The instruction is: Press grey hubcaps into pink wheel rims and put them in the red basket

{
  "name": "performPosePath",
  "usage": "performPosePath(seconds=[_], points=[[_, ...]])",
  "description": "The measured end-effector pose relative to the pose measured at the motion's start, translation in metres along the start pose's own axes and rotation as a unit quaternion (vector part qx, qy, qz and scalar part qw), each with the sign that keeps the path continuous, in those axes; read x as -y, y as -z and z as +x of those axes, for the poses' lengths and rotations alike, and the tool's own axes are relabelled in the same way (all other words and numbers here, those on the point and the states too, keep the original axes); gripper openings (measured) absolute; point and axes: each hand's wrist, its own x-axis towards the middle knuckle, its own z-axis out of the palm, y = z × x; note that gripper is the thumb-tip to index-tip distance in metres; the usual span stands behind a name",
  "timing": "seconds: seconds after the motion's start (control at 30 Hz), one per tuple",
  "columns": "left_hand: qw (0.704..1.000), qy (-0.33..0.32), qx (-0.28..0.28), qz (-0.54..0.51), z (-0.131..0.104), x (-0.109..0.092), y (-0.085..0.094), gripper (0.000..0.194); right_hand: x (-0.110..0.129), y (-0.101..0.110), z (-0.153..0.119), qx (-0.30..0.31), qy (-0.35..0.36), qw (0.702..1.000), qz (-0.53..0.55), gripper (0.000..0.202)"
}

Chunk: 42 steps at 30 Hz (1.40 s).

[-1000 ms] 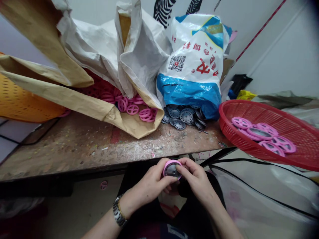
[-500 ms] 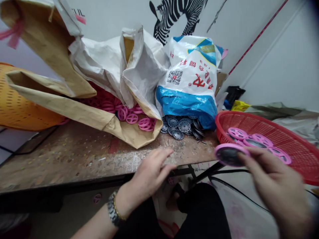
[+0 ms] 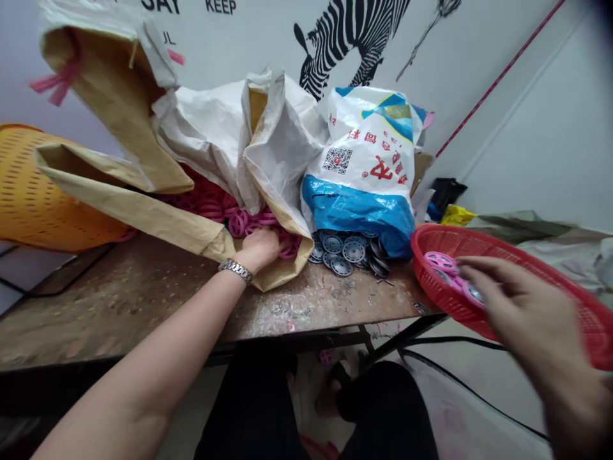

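My left hand, with a metal watch on the wrist, reaches into the mouth of a paper-lined sack. Its fingertips are hidden among pink spoked plastic rings, so their grip does not show. Over the near-left side of a red mesh basket is my right hand, slightly blurred, fingers loosely bent and thumb apart, with nothing visible in it. Just beneath its fingertips lie pink-rimmed discs, some with grey centres. Grey round discs spill from a blue-and-white sack between the hands.
An orange perforated basket stands at the left. The worn table carries small scraps along its front edge. Below are a black table leg, a cable, my legs and a pink ring on the floor. Behind rises a wall with a zebra picture.
My left hand has moved forward and left from the table edge into the sack of pink rings. My right hand has let go of a pink-rimmed disc at the red basket.
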Motion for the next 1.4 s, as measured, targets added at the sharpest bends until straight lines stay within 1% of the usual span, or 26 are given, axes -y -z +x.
performPosePath(seconds=[0.03,0.1,0.17,0.23,0.33,0.47,0.57,0.67,0.8,0.87,0.93,1.03,1.13,1.2,1.3,1.4], points=[[1.0,0.003,0.008,-0.003,0.004,-0.001,-0.001,0.049,0.017,-0.019,-0.004,-0.005,0.028,0.999,-0.025,0.022],[1.0,0.002,0.017,-0.008,0.008,-0.002,-0.002,0.048,0.039,-0.056,-0.006,0.054,0.074,0.995,-0.025,0.024],[1.0,-0.003,0.019,-0.009,0.007,-0.002,-0.003,0.046,0.048,-0.09,-0.002,0.112,0.088,0.988,-0.054,0.025],[1.0,-0.013,0.014,-0.007,0.002,0.0,-0.005,0.041,0.051,-0.117,0.004,0.157,0.088,0.974,-0.136,0.026],[0.999,-0.039,0.008,0.0,-0.009,0.003,-0.009,0.032,0.052,-0.143,0.014,0.184,0.079,0.951,-0.235,0.027],[0.997,-0.081,0.011,0.002,-0.027,0.006,-0.013,0.025,0.055,-0.163,0.023,0.187,0.058,0.94,-0.279,0.031],[0.994,-0.107,0.012,-0.009,-0.045,0.006,-0.011,0.024,0.055,-0.169,0.027,0.194,0.047,0.934,-0.295,0.033],[0.991,-0.129,0.012,-0.029,-0.062,0.005,-0.008,0.026,0.056,-0.169,0.03,0.204,0.039,0.932,-0.296,0.035],[0.99,-0.128,0.019,-0.057,-0.075,0.006,-0.008,0.026,0.054,-0.167,0.034,0.219,0.035,0.935,-0.276,0.037],[0.991,-0.114,0.015,-0.074,-0.076,0.006,-0.008,0.025,0.052,-0.167,0.036,0.228,0.034,0.938,-0.26,0.036],[0.993,-0.086,0.006,-0.086,-0.075,0.004,-0.008,0.028,0.049,-0.169,0.037,0.232,0.028,0.942,-0.242,0.037],[0.996,-0.038,0.005,-0.077,-0.07,-0.001,-0.008,0.034,0.047,-0.17,0.039,0.23,0.014,0.949,-0.216,0.042],[0.998,-0.012,0.009,-0.064,-0.065,-0.007,-0.011,0.039,0.045,-0.168,0.039,0.22,-0.005,0.957,-0.191,0.046],[0.998,0.002,0.006,-0.061,-0.062,-0.009,-0.014,0.043,0.043,-0.164,0.04,0.214,-0.02,0.961,-0.175,0.042],[0.998,0.015,0.002,-0.057,-0.058,-0.01,-0.015,0.05,0.038,-0.155,0.041,0.208,-0.045,0.966,-0.147,0.028],[0.999,-0.002,0.014,-0.038,-0.055,-0.009,-0.013,0.05,0.032,-0.147,0.039,0.196,-0.066,0.973,-0.098,0.018]])
